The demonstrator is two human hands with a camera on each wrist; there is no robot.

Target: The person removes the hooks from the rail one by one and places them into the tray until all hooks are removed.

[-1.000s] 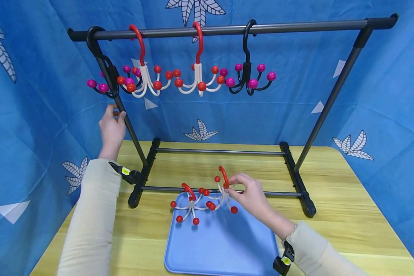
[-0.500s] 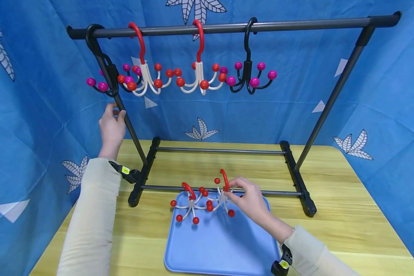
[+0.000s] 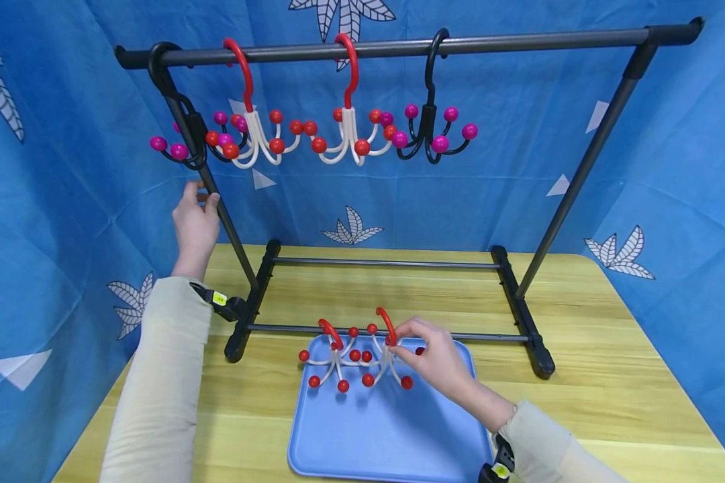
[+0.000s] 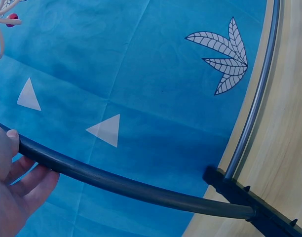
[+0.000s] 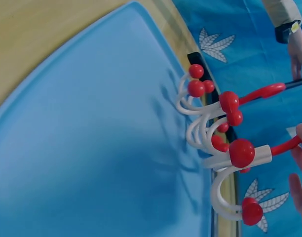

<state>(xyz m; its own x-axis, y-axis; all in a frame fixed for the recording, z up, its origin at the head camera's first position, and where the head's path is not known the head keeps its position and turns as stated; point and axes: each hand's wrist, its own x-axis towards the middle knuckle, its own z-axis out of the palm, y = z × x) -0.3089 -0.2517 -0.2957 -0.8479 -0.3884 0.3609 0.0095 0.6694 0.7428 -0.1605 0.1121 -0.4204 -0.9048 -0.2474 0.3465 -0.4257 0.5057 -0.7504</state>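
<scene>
My left hand (image 3: 196, 225) grips the left upright post (image 3: 234, 235) of a black rack, thumb on one side and fingers on the other, also visible in the left wrist view. My right hand (image 3: 431, 355) pinches the red hook of a white multi-arm hanger (image 3: 387, 325) with red ball tips, over the far part of a blue tray (image 3: 368, 463). A second hanger (image 3: 336, 359) of the same kind stands upright on its left, hook leaning. In the right wrist view the pinched hanger (image 5: 262, 154) has its arms close to the tray; whether they touch it cannot be told.
From the rack's top bar (image 3: 538, 39) hang two white-and-red hangers, one (image 3: 254, 134) left of the other (image 3: 349, 131), and two black ones with magenta balls, at far left (image 3: 196, 137) and farther right (image 3: 427, 127). The lower front bar (image 3: 489, 337) runs just behind the tray.
The right hand and its hanger have moved down and slightly left, closer to the second hanger. The right-hand black hanger on the bar has swung slightly left. The left hand keeps its place.
</scene>
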